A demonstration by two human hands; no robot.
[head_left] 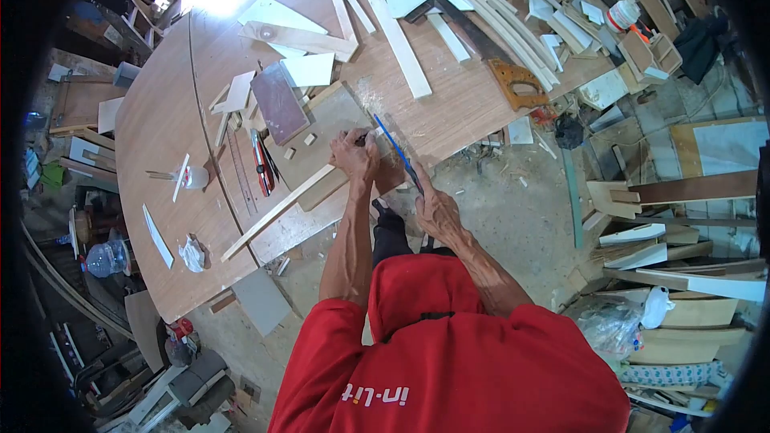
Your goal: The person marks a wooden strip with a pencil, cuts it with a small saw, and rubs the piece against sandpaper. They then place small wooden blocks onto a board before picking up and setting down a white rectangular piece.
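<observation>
My left hand (355, 154) is closed over a long, thin wooden strip (281, 210) and presses it down near its far end. The strip runs from there toward the table's near left edge. In my right hand (439, 212) is a hacksaw (391, 141), seen edge-on as a narrow blue bar with a dark handle. Its front part lies right at the strip's far end, just right of my left hand. Beneath the strip sits a flat board (325, 124), with small cut wood blocks (310, 139) on it. Pale sawdust lies beside the board.
A handsaw (513, 84) with a wooden handle lies at the table's far right. Red utility knives (262, 164), a ruler (237, 160) and a brown sanding-type block (279, 104) lie left of my hands. A small plastic cup (195, 177) stands further left. Wood offcuts (634, 252) are piled on the right.
</observation>
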